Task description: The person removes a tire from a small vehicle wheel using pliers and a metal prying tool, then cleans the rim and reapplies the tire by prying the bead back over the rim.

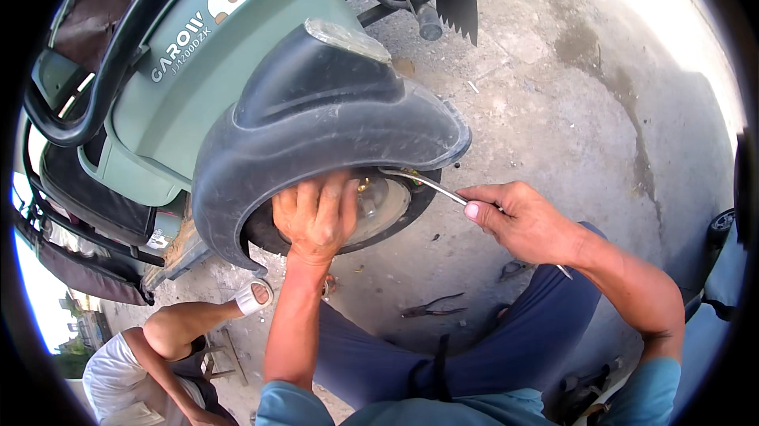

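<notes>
A wheel (387, 224) with a black tyre and a pale metal hub sits beneath a black mudguard (340, 129) on a green vehicle. My left hand (314, 216) is closed against the wheel's left side, with its fingers bent and the fingertips hidden. In my right hand (522, 220) is a slim, curved metal tyre lever (443, 191). The lever's far end reaches the upper edge of the tyre, below the mudguard, and its other end shows under my wrist. A small brass-coloured piece stands out near the hub.
Pliers (433, 306) lie on the concrete between my legs. At the lower left sits another person (150, 355) with a white sandal. A toothed blade (458, 15) hangs from the vehicle's rack at the top. Dark objects lie by the lower right edge.
</notes>
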`<action>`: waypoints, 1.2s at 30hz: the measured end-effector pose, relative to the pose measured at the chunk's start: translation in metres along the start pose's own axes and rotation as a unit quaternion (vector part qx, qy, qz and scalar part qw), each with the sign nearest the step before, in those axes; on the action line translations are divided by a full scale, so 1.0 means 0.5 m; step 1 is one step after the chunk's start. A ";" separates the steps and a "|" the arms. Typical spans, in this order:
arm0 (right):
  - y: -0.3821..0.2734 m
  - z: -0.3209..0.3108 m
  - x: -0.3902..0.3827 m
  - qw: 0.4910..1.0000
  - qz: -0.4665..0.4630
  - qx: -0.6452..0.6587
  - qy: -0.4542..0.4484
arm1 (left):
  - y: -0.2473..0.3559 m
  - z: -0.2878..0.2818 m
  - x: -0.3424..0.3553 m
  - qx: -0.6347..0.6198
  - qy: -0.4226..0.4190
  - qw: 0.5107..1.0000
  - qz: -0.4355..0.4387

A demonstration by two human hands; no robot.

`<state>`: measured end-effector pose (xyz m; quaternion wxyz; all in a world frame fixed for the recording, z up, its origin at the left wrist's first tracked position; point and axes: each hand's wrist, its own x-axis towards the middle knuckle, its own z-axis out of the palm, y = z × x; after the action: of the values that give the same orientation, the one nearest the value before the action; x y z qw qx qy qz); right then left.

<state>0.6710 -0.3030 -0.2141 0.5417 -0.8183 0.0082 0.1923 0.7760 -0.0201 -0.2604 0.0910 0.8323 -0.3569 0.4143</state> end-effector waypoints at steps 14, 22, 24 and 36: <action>-0.067 0.160 -0.061 0.890 0.166 0.423 0.017 | -0.003 -0.005 0.006 -0.008 0.021 1.000 0.021; 0.057 0.410 -0.032 0.942 0.022 0.197 0.272 | -0.007 -0.033 -0.116 -0.133 -0.005 0.991 -0.018; 0.053 0.424 -0.019 0.933 0.015 0.237 0.271 | 0.015 -0.076 -0.236 -0.133 0.025 0.985 -0.105; 0.170 0.631 0.166 0.889 -0.120 0.232 0.377 | -0.093 -0.051 -0.375 -0.378 -0.124 0.705 -0.587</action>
<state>0.6325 -0.0410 -0.4229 0.6911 -0.6751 0.1581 -0.2040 0.7160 0.1223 -0.3787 0.5780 0.8131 0.0689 0.0007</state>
